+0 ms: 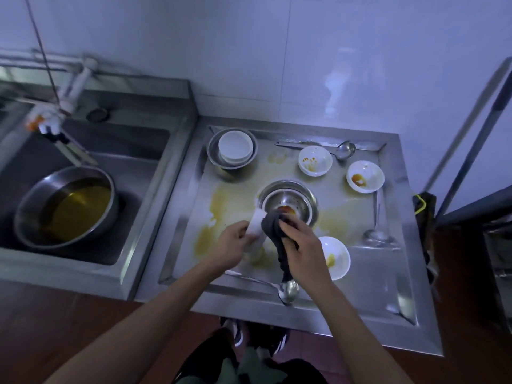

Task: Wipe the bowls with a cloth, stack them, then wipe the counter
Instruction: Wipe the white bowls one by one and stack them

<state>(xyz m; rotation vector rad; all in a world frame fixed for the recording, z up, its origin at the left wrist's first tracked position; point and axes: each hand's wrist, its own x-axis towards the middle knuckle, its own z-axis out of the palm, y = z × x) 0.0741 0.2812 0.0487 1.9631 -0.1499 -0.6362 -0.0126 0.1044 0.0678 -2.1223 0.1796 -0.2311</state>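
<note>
My left hand (234,245) grips a white bowl (256,227) tilted on its side above the steel counter (388,273). My right hand (303,245) holds a dark cloth (273,225) pressed into that bowl; a strip of the cloth hangs down toward a spoon (289,291). Three dirty white bowls stand on the counter: one at the back (315,161), one at the right (365,176), one beside my right wrist (336,257). A stack of clean white bowls (235,146) sits in a metal dish at the back left. Yellow sauce smears (219,200) mark the counter.
A round metal strainer basin (288,202) is set in the counter's middle, just beyond my hands. A ladle (343,149) lies at the back, another spoon (376,234) at the right. To the left, a sink (133,151) holds a steel pan (66,206) of yellow liquid.
</note>
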